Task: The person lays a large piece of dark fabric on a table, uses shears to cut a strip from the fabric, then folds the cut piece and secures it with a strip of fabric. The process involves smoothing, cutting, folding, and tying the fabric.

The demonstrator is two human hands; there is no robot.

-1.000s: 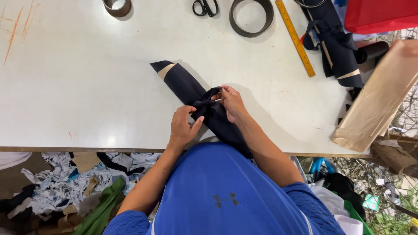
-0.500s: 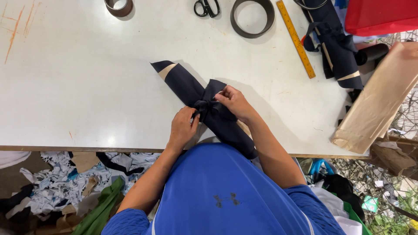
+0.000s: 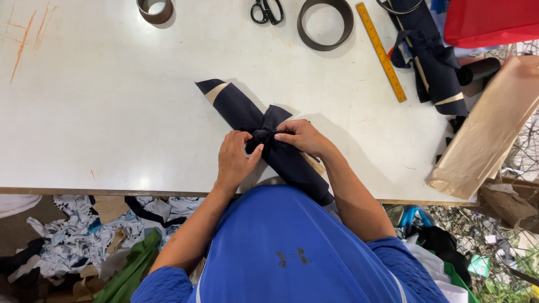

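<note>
A rolled bundle of dark navy fabric [image 3: 238,109] with a tan paper band near its far end lies diagonally on the white table [image 3: 101,112]. A navy strip is knotted around its middle [image 3: 268,130]. My left hand [image 3: 234,157] pinches the strip's end on the left side of the knot. My right hand [image 3: 303,136] grips the other end on the right side. Both hands press against the bundle at the table's near edge.
At the far edge lie a tape roll [image 3: 154,10], scissors [image 3: 266,10], a dark ring [image 3: 325,23] and a yellow ruler [image 3: 382,51]. Another tied navy bundle [image 3: 432,62], a red box [image 3: 488,21] and a brown paper roll [image 3: 485,134] sit right. Fabric scraps [image 3: 84,241] cover the floor.
The bundle and my hands sit in nearly the same place. My fingers have shifted at the knot, with the strip's ends drawn closer around the bundle.
</note>
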